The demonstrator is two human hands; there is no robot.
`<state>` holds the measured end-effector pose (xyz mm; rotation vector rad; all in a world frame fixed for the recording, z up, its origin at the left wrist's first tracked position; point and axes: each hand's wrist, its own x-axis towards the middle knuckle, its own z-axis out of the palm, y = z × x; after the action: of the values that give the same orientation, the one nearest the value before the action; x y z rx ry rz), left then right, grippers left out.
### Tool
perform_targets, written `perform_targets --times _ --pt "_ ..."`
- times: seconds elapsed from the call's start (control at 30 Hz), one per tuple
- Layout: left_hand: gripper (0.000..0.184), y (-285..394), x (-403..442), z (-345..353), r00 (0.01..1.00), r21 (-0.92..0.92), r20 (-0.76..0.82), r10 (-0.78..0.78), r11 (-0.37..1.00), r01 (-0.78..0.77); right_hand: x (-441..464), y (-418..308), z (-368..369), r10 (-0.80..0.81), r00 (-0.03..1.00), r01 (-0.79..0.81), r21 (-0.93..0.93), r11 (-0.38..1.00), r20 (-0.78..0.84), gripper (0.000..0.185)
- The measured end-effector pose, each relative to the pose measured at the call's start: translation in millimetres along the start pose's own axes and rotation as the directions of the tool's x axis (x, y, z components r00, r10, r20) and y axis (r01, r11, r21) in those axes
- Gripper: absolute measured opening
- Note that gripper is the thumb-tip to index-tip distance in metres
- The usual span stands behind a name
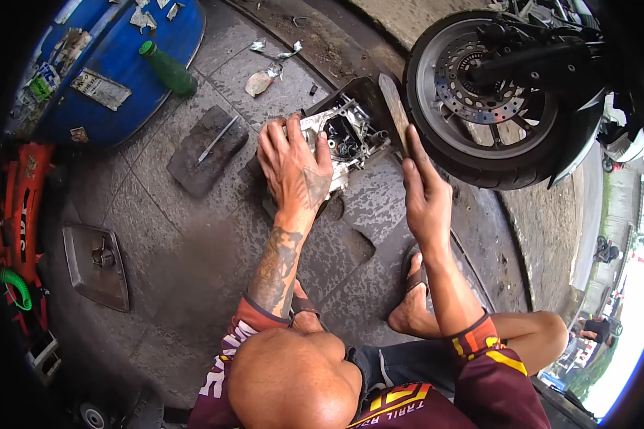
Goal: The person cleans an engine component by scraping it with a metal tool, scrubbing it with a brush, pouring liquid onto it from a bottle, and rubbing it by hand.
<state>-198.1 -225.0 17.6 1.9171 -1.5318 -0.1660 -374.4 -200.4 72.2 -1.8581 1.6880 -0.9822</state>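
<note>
A metal engine casing [347, 136] with a dark, open inside lies on the paved floor. My left hand [291, 157] rests on the casing's left side, fingers spread over its edge. To the right of the casing, my right hand [427, 187] grips the lower end of a long, flat, worn bar [393, 104], thumb and fingers pressed along it. The bar points up and away, its far end near the motorcycle wheel. What lies under my left palm is hidden.
A motorcycle wheel [472, 93] stands at upper right. On the left are a dark block [206, 151] with a thin rod on it, a green bottle [168, 69], a blue drum [122, 93], a metal tray [96, 279] and a red jack [27, 214]. My sandalled feet are below the casing.
</note>
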Motion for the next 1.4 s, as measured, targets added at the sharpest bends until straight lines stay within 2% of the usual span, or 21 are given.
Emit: perform_targets --times 0.1,0.2,0.23,0.3,0.37,0.5,0.53,0.6,0.67,0.77,0.8,0.83,0.9,0.97,1.0,1.1,1.2,1.27,1.3,1.33,1.4 --pt "0.045 0.3 -1.1 -0.5 1.0 0.047 -0.005 0.02 0.999 -0.019 -38.8 17.5 25.7 -0.034 0.999 0.036 -0.032 0.999 0.039 0.051" --pt "0.046 -2.4 3.5 -3.1 0.999 0.029 0.032 0.014 0.999 -0.015 41.6 2.3 60.5 0.111 0.991 -0.11 -0.013 0.994 0.08 0.044" --pt "0.046 -0.4 1.5 -2.8 0.998 0.029 0.056 0.01 1.0 -0.011 71.4 -0.3 64.3 0.02 0.997 -0.016 -0.052 0.999 0.074 0.043" --pt "0.045 -1.5 -3.3 -1.4 0.999 0.003 0.025 0.024 1.0 -0.024 89.9 -18.4 47.8 0.07 0.996 -0.066 -0.067 0.996 0.054 0.042" --pt "0.04 -0.3 -0.3 0.1 1.0 0.028 0.012 0.007 1.0 -0.008 48.6 -29.5 17.9 0.007 1.0 -0.006 0.047 0.999 -0.026 0.044" --pt "0.036 -2.6 -1.1 3.0 1.0 0.033 0.01 0.0 0.999 -0.001 -49.2 -9.5 15.6 0.073 0.992 -0.072 -0.014 0.997 0.102 0.052" --pt "0.034 -3.5 -1.8 2.7 1.0 0.01 0.011 0.004 1.0 -0.004 -44.8 -1.8 35.4 0.139 0.985 -0.137 -0.024 0.99 0.098 0.052" --pt "0.032 -5.3 0.6 0.1 1.0 -0.006 -0.001 0.0 1.0 0.0 9.9 5.3 58.4 0.077 0.997 -0.077 0.002 0.997 0.016 0.048" --pt "0.031 -0.9 0.4 -2.5 0.999 0.041 0.035 0.021 0.999 -0.022 75.3 0.2 61.2 0.03 0.996 -0.014 -0.183 0.983 0.086 0.043" --pt "0.032 -2.6 -3.0 1.9 0.999 0.037 -0.008 0.031 0.999 -0.031 64.4 -47.7 18.0 0.169 0.98 -0.158 -0.104 0.982 0.102 0.044" --pt "0.032 -3.5 -0.4 2.7 1.0 0.038 -0.017 0.013 0.999 -0.013 32.9 -37.9 12.9 -0.025 1.0 0.025 0.033 0.999 0.004 0.047" --pt "0.032 -3.2 1.0 2.6 1.0 0.048 -0.01 0.013 0.999 -0.012 -0.5 -26.0 7.0 -0.12 0.993 0.121 0.029 0.992 -0.01 0.052" --pt "0.032 -2.8 -0.3 3.9 1.0 0.056 0.013 0.017 0.998 -0.018 -47.9 -6.9 19.7 -0.002 0.988 0.012 -0.062 0.998 0.156 0.054" --pt "0.032 -2.3 -4.9 0.0 0.999 0.012 -0.007 0.044 0.999 -0.044 -26.5 2.0 46.4 0.106 0.989 -0.109 0.027 0.994 0.105 0.055" --pt "0.032 -4.7 -2.5 2.5 1.0 0.014 0.02 0.016 1.0 -0.017 -0.9 4.9 57.7 -0.04 0.996 0.041 -0.011 0.999 0.081 0.055" --pt "0.031 1.0 4.6 0.3 0.999 0.047 0.05 -0.004 0.999 0.002 25.6 -12.7 47.1 0.102 0.971 -0.104 -0.004 0.995 0.215 0.056" --pt "0.029 0.4 4.6 5.9 1.0 0.042 -0.019 0.005 0.999 -0.004 -40.6 -2.7 29.5 -0.079 0.987 0.08 -0.003 0.997 0.143 0.058" --pt "0.027 -2.6 -1.6 7.8 1.0 0.08 -0.016 0.021 0.997 -0.02 -58.7 6.6 29.8 -0.027 0.993 0.026 0.013 1.0 0.119 0.057" --pt "0.025 -2.2 -2.5 4.6 0.999 0.068 -0.017 0.042 0.997 -0.041 -39.4 -0.6 34.4 0.083 0.988 -0.088 0.032 0.996 0.129 0.057" --pt "0.025 -3.4 -0.5 6.5 1.0 0.041 -0.012 0.025 0.999 -0.025 -12.5 -2.3 42.8 0.086 0.984 -0.082 -0.032 0.996 0.156 0.055" --pt "0.024 -2.5 2.9 5.3 1.0 0.037 0.014 0.001 0.999 -0.002 -0.1 0.1 52.2 0.016 0.99 -0.02 0.026 0.999 0.143 0.054"
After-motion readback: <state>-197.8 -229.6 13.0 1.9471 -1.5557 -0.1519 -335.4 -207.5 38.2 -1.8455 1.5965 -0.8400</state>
